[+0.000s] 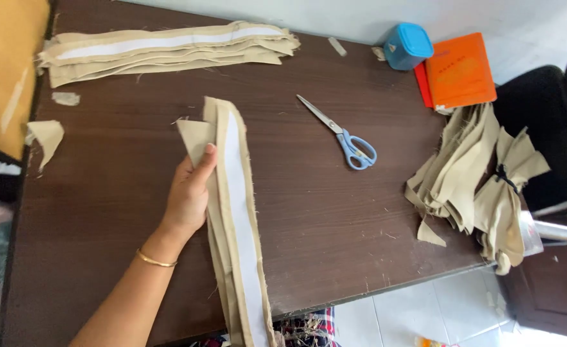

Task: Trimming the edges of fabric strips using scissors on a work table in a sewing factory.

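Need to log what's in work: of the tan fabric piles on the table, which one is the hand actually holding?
The long strip bundle with the white lining, gripped by the left hand at the near edge. The far stack and the right-hand heap lie untouched.

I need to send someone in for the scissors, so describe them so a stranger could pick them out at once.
Start at the dark brown wooden table and look to its middle, right of the long tan fabric strip that the left hand holds. The scissors lie flat and shut on bare wood, tips pointing toward the far left. They are the only metal thing there, with light blue handles, while everything around is tan cloth.
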